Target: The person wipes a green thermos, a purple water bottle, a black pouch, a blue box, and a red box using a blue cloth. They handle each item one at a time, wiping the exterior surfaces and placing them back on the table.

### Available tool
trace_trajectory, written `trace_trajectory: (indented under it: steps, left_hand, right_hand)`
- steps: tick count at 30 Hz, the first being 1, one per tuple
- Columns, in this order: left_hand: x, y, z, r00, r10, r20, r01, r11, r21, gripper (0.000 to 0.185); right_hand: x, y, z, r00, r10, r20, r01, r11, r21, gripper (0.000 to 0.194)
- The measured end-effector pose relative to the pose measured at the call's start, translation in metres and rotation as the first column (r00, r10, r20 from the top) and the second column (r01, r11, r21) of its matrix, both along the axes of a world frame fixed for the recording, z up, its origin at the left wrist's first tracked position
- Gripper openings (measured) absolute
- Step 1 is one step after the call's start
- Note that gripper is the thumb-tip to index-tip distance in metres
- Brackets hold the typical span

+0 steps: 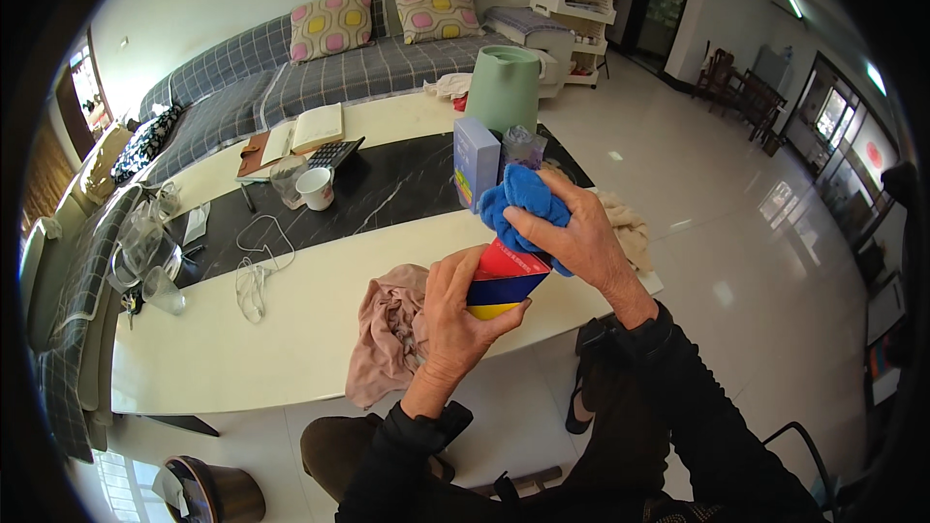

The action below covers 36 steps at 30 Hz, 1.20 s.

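Note:
My left hand (pixel 461 305) grips a small box (pixel 508 280) with red, dark blue and yellow faces, tilted above the near edge of the coffee table. Bunched in my right hand (pixel 581 229) is a blue cloth (pixel 519 207), which meets the upper end of the box. A pinkish crumpled cloth (pixel 389 334) lies by my left hand and hangs over the table edge. Beyond the blue cloth stand a light blue carton (pixel 476 163), a clear purplish container (pixel 523 147) and a green thermos jug (pixel 503 91). A beige cloth (pixel 625 229) lies right of my right hand.
The white coffee table (pixel 290 356) also bears a white cup (pixel 315 189), a calculator (pixel 334 153), an open notebook (pixel 318 127), white earphones (pixel 251 290) and a glass jug (pixel 142 243). A sofa (pixel 218 112) stands behind it. A waste bin (pixel 225 490) is on the floor at lower left.

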State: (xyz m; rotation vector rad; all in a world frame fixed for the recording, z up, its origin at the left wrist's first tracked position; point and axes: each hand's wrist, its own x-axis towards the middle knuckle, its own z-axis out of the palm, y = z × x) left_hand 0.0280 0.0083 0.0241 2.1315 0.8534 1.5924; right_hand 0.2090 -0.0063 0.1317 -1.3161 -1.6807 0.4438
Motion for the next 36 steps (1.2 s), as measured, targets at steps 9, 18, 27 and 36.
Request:
trace_trajectory:
  steps: [9,18,27,36]
  left_hand:
    - [0.003,-0.008,0.005,0.997,-0.076,0.013,0.077,0.991,-0.107,0.078]
    - [0.002,-0.006,0.002,0.989,-0.024,0.147,0.067,0.952,-0.299,0.078]
    - [0.013,-0.002,-0.001,0.796,-0.222,0.563,0.495,0.775,-0.393,0.072]
    - [0.010,0.001,0.011,0.731,-0.191,0.655,0.510,0.791,-0.338,0.067]
  right_hand:
    - [0.016,0.016,-0.020,0.980,-0.077,-0.184,0.065,0.995,-0.075,0.051]
    - [0.033,-0.010,-0.050,0.924,-0.075,-0.375,0.039,0.994,-0.103,0.037]
    - [0.005,0.002,-0.066,0.255,0.020,-0.967,-0.143,0.990,-0.017,0.034]
    - [-0.046,-0.037,-0.122,0.443,-0.293,-0.847,-0.100,0.923,-0.372,0.030]
